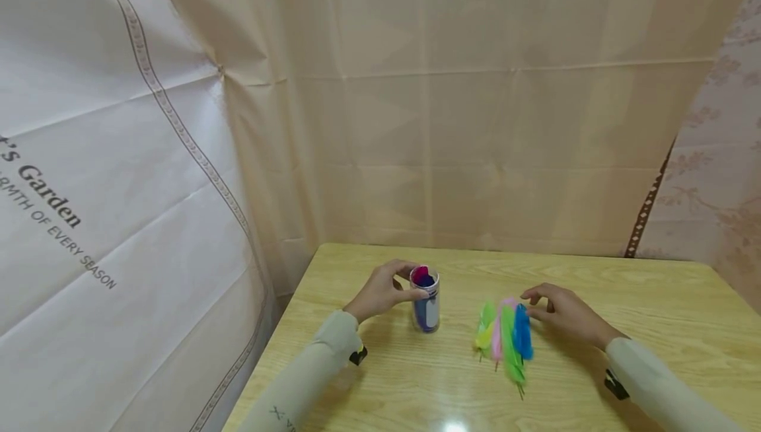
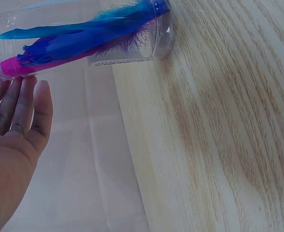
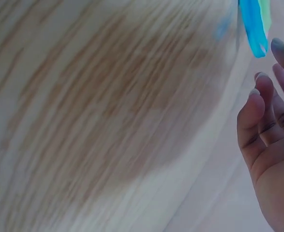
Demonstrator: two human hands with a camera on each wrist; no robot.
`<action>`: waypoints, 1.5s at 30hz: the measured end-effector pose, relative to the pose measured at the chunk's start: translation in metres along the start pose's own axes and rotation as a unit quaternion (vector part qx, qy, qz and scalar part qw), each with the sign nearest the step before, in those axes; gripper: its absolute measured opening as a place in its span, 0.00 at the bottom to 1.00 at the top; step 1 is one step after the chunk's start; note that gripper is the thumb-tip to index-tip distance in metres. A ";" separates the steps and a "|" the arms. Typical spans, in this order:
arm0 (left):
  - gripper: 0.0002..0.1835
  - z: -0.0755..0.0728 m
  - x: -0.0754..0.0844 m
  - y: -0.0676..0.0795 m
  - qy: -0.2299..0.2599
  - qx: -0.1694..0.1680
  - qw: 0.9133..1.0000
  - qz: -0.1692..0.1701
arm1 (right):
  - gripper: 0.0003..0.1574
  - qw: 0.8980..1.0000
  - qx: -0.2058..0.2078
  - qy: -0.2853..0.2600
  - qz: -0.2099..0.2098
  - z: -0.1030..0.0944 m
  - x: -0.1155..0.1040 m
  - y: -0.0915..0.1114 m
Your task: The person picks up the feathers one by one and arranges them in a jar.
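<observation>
My left hand (image 1: 380,292) grips a clear plastic jar (image 1: 433,313) near its top, thumb on one side and fingers on the other. The jar stands upright on the table. Inside it are magenta, dark blue and turquoise feathers (image 2: 83,41), lying along its length. To the right of the jar, a row of loose feathers lies on the table: yellow-green (image 1: 485,320), pink (image 1: 497,339), bright green (image 1: 512,353) and blue (image 1: 522,333). My right hand (image 1: 565,316) is just right of the blue feather's top, fingers loosely bent. The right wrist view shows a small gap between fingertips and feather.
The light wooden table (image 1: 642,300) reaches back to a beige cloth curtain (image 1: 487,121). A white printed cloth (image 1: 119,220) hangs along the left side, and a floral one (image 1: 713,174) at the right.
</observation>
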State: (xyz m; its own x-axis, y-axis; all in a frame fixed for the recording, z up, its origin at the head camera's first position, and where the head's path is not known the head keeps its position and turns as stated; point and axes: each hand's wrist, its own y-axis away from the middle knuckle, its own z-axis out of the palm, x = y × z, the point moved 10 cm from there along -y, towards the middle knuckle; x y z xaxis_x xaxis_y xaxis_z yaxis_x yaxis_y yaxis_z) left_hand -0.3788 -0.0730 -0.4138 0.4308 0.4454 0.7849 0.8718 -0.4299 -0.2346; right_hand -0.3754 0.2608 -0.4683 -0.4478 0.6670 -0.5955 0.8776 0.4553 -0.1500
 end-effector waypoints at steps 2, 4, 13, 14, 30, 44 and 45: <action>0.30 0.000 0.001 0.000 0.001 0.000 1.000 0.000 | 0.20 1.000 0.000 0.006 0.005 0.000 0.003 0.001; 0.30 -0.001 0.001 0.000 0.000 0.001 1.000 0.000 | 0.22 1.000 -0.001 0.006 0.008 0.000 0.005 0.002; 0.30 0.000 0.002 0.001 0.004 0.000 1.000 0.004 | 0.25 0.999 -0.027 0.010 0.042 0.009 0.015 0.003; 0.30 0.000 0.002 0.001 0.003 0.000 1.000 0.004 | 0.25 0.999 -0.027 0.011 0.045 0.010 0.016 0.003; 0.30 0.000 0.005 0.003 -0.001 0.002 1.000 -0.001 | 0.22 0.998 -0.031 0.044 0.026 0.020 0.011 -0.006; 0.31 0.001 0.004 0.002 -0.008 -0.005 1.000 -0.004 | 0.22 0.998 -0.043 0.034 -0.003 0.025 0.004 -0.011; 0.31 0.001 0.003 0.002 -0.007 -0.005 1.000 -0.005 | 0.20 0.999 -0.043 0.032 -0.008 0.025 0.003 -0.011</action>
State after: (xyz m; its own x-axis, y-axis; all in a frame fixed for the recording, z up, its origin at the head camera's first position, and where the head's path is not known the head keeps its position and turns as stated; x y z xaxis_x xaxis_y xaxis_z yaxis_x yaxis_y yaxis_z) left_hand -0.3753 -0.0715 -0.4122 0.4255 0.4613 0.7786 0.8738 -0.4332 -0.2209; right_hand -0.3819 0.2436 -0.4885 -0.4746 0.6934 -0.5422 0.8533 0.5136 -0.0901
